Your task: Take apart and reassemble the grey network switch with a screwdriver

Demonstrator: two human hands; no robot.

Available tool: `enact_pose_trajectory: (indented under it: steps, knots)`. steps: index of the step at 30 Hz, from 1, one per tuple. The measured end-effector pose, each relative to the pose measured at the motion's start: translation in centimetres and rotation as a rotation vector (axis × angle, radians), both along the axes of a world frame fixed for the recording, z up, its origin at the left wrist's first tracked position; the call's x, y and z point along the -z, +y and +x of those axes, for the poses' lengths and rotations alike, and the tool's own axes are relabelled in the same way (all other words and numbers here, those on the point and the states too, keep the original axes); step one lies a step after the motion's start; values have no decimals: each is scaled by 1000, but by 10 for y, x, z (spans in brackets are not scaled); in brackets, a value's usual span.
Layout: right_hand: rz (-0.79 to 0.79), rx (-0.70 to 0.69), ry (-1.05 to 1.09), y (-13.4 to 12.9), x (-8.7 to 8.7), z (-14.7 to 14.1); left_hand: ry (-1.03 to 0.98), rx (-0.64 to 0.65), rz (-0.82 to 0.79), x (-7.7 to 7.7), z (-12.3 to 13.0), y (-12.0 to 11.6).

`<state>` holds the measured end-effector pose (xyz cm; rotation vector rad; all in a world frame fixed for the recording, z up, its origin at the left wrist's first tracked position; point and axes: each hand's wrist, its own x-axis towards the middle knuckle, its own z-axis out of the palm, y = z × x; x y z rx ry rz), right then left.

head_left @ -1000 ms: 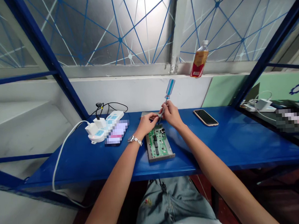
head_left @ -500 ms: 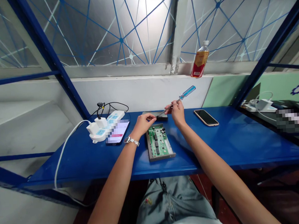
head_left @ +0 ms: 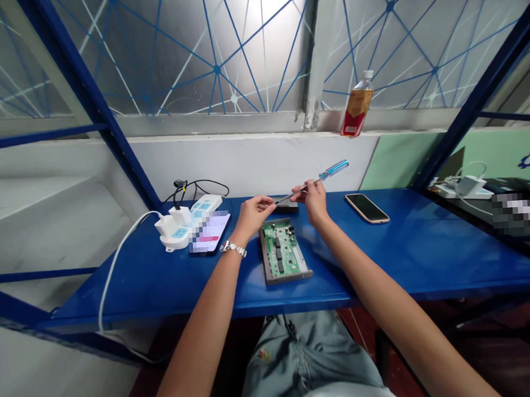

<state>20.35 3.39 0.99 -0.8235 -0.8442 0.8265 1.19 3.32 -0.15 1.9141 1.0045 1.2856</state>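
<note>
My right hand grips the metal shaft of a screwdriver, whose clear blue handle points up to the right. The shaft slants down leftward to the fingertips of my left hand. Those fingers are pinched together at the screwdriver's tip; anything small between them is too hidden to make out. Below both hands, a green circuit board lies in an open grey metal case on the blue table. Behind the hands sits a dark flat metal piece, partly covered by them.
Left of the case are a phone with a lit screen and a white power strip with plugs and cables. A dark-screened phone lies to the right. On the ledge stands a drink bottle. Blue frame posts flank the table.
The screwdriver's handle has dipped a little, so the shaft lies flatter. Both hands stay close together over the back of the case, and the circuit board keeps its place.
</note>
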Motion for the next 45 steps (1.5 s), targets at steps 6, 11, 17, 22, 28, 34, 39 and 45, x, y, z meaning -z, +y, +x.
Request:
enact_pose_trajectory:
  steps: [6, 11, 17, 22, 28, 34, 39, 45]
  knots:
    - [-88, -47, 111, -1, -3, -5, 23, -6, 27, -4, -2, -1]
    - [-92, -18, 186, 0, -4, -1, 180, -85, 115, -10, -26, -4]
    - [-128, -19, 174, 3, -2, 2, 457, -200, 40, -4, -67, -6]
    - [-146, -42, 137, 1, 0, -2, 529, -242, -104, 9, -79, 0]
    - [-143, -79, 60, -1, 1, -6, 555, -286, -107, 16, -87, 6]
    - [-135, -94, 27, -3, 2, -9, 688, -367, -86, 12, -89, 5]
    - [-116, -94, 10, -1, 4, -8, 613, -279, -16, -1, -76, -5]
    - [51, -68, -230, -7, 4, -9, 580, -4, -246, -1, -43, -21]
